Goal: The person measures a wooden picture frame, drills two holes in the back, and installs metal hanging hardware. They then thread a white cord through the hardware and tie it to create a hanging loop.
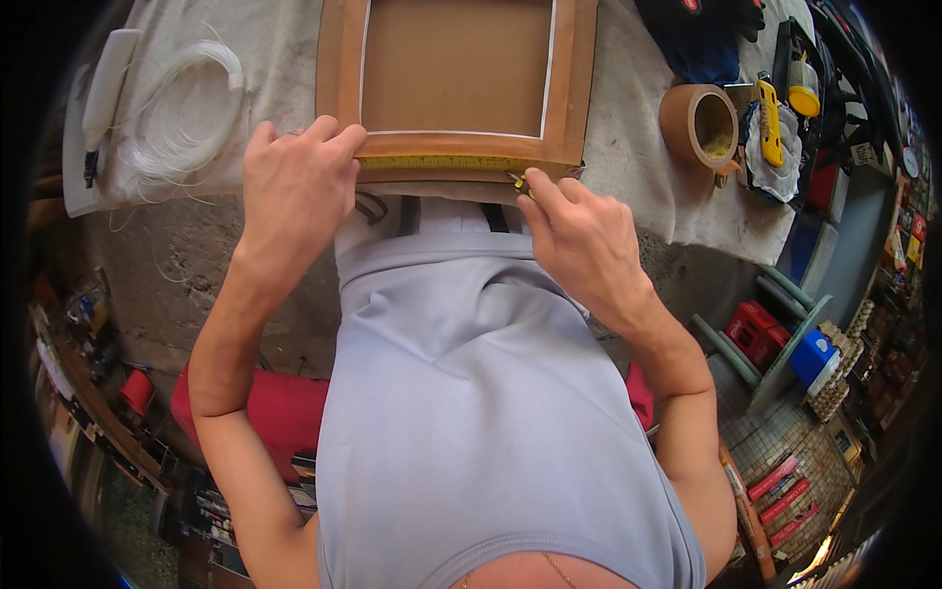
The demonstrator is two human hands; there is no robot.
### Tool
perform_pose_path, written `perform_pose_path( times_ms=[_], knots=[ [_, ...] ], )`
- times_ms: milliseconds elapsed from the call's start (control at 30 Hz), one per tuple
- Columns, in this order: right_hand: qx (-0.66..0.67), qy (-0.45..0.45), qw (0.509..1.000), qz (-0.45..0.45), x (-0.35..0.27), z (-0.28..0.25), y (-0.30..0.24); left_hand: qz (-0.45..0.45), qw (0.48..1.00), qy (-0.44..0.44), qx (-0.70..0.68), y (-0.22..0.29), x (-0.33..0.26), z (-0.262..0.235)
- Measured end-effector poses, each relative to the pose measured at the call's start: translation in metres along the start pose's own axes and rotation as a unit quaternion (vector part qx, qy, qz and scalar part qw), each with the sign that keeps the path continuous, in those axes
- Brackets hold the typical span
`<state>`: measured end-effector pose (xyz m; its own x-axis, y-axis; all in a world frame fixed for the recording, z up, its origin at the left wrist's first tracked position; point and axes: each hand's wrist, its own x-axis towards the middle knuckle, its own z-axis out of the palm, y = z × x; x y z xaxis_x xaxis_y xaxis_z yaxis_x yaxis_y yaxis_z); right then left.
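A picture frame point(571, 69) of brown wood with a white inner edge lies on the cloth-covered table before me, on a brown board that shows along its sides. Along its near edge stretches a yellow measuring tape point(442, 164). My left hand point(302, 177) is closed at the tape's left end, fingers curled at the frame's near left corner. Near the tape's right end, my right hand point(586, 231) pinches a small yellow-and-black pointed tool point(521, 184), its tip at the board's near edge. Most of that tool is hidden by the fingers.
Left on the cloth lie a coil of clear line point(186, 118) and a white-handled tool point(110, 83). To the right are a roll of brown tape point(699, 125), a yellow utility knife point(769, 123) and dark gloves point(692, 39). A green stool point(793, 353) stands lower right.
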<state>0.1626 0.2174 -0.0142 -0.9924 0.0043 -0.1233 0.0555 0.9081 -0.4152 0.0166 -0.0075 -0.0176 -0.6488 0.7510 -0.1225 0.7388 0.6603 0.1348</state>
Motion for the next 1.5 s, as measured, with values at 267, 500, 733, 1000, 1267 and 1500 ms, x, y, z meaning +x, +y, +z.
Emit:
perform_pose_path(
  times_ms=[267,500,733,1000,1267,1500],
  knots=[
    [-0.132,-0.136,0.98,-0.054,0.023,-0.013,-0.02,0.002,1.0,0.006,0.003,0.001,-0.001,0.001],
    [-0.15,-0.173,0.971,-0.064,0.037,-0.016,-0.034,0.014,0.999,0.033,0.008,0.0,-0.003,0.008],
    [-0.095,-0.092,0.991,-0.012,0.014,-0.016,-0.004,0.002,0.999,0.022,0.032,0.001,-0.004,0.006],
    [0.06,0.069,0.989,0.113,-0.001,-0.024,0.046,0.009,1.0,0.01,0.022,0.004,-0.007,-0.001],
    [0.236,0.157,0.956,0.072,0.01,-0.012,0.057,0.018,0.998,0.046,0.032,-0.001,0.008,-0.033],
    [0.206,0.28,0.937,0.04,0.108,-0.028,0.11,0.058,0.988,0.139,0.037,-0.04,0.111,-0.045]
  ],
)
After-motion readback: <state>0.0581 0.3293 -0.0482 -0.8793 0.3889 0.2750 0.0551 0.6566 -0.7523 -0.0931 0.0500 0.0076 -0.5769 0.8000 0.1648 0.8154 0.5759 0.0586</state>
